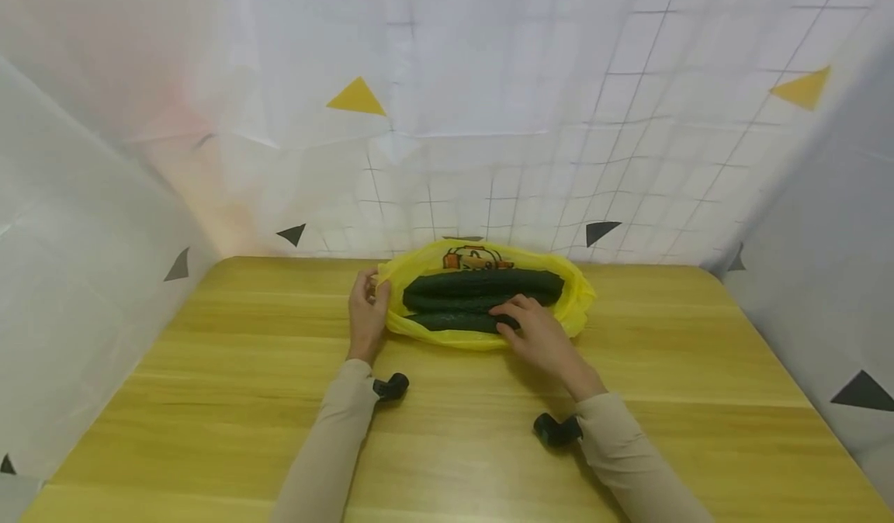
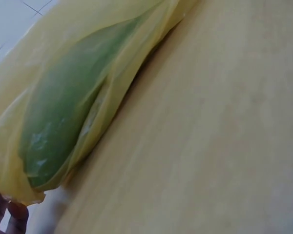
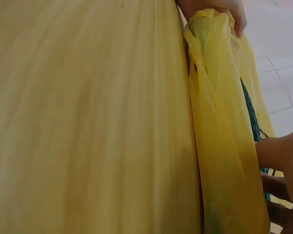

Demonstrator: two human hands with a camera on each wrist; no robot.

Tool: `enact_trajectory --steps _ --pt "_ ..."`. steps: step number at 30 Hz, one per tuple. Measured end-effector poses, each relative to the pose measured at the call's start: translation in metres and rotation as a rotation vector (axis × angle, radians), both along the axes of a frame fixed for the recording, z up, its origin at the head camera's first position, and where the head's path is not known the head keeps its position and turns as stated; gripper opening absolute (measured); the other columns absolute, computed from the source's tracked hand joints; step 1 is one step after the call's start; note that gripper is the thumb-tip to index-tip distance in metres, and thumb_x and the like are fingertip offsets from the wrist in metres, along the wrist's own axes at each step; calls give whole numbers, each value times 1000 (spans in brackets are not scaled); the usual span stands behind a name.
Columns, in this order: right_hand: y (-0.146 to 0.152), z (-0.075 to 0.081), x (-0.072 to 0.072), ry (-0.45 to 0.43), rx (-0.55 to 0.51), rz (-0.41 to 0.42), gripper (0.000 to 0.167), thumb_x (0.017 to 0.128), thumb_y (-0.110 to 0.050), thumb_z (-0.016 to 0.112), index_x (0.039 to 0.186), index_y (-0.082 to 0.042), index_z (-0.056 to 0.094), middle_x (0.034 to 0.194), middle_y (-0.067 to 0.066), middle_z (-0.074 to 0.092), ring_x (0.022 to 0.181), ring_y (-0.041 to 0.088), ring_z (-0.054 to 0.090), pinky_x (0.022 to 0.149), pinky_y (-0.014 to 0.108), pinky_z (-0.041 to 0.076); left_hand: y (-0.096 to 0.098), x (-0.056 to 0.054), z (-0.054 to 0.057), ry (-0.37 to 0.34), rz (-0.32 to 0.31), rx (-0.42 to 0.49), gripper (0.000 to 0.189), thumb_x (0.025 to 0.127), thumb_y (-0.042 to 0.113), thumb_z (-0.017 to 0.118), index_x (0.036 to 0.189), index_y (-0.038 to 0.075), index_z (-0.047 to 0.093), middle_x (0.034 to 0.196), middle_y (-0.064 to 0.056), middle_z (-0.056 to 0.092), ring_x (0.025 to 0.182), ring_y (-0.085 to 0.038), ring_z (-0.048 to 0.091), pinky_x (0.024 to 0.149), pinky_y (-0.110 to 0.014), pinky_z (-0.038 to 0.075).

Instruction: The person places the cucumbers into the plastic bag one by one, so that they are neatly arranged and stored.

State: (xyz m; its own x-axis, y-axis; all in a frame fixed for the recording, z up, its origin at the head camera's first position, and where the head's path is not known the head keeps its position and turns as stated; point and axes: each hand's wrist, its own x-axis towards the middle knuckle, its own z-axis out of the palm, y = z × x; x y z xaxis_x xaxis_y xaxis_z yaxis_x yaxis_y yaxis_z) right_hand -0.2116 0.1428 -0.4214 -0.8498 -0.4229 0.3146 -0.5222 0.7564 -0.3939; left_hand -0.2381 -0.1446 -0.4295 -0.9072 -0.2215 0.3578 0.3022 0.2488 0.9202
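Note:
A yellow plastic bag (image 1: 454,341) lies on its side near the table's far edge, its mouth spread wide. Inside rest three dark green cucumbers (image 1: 482,282), side by side and lengthwise. My left hand (image 1: 367,317) grips the bag at its left end; fingertips show at the lower left corner of the left wrist view. Reaching into the mouth, my right hand (image 1: 541,337) holds the nearest cucumber (image 1: 447,321) close to its right end, thumb on the near side and fingers over the far side. Through the thin plastic, a cucumber (image 2: 63,107) shows green in the left wrist view.
The wooden table (image 1: 475,445) stands against a white sheet backdrop (image 1: 468,181) marked with grid lines and triangles. White sheets also hang on both sides. A black device (image 1: 391,387) is worn on the left wrist, another black device (image 1: 556,430) on the right.

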Motion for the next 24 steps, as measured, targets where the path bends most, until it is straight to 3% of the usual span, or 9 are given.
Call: enact_trajectory --steps 7,13,15,20,24 --pt "15 5 1 29 -101 -26 26 92 -14 61 117 -9 64 108 7 61 99 26 55 83 43 47 0 5 2 -6 -4 -15 40 98 21 51 131 1 47 114 -20 51 94 -28 48 80 -35 40" --pt "52 19 6 93 -203 -40 28 92 -10 60 120 -5 61 116 10 60 107 29 55 90 48 44 -4 -11 -26 24 41 -9 46 96 41 50 134 15 45 119 -10 49 100 -23 48 83 -36 40" --pt "69 24 9 112 -215 -57 30 92 -11 60 121 -4 60 117 11 60 110 31 54 93 50 42 -8 -11 -29 22 60 -26 49 95 48 49 134 18 44 122 -6 48 104 -20 47 86 -36 40" --pt "106 33 16 120 -210 -135 33 93 -14 59 124 -3 57 120 15 57 112 34 52 93 52 39 -24 2 -22 33 51 -189 53 94 49 48 137 18 44 133 -5 46 122 -22 42 100 -44 36" --pt "116 39 22 72 -170 -168 38 95 -21 58 128 -4 54 126 17 52 117 37 48 93 55 38 -36 12 -15 158 48 -446 45 94 39 55 131 13 53 130 -8 51 121 -28 46 101 -51 34"
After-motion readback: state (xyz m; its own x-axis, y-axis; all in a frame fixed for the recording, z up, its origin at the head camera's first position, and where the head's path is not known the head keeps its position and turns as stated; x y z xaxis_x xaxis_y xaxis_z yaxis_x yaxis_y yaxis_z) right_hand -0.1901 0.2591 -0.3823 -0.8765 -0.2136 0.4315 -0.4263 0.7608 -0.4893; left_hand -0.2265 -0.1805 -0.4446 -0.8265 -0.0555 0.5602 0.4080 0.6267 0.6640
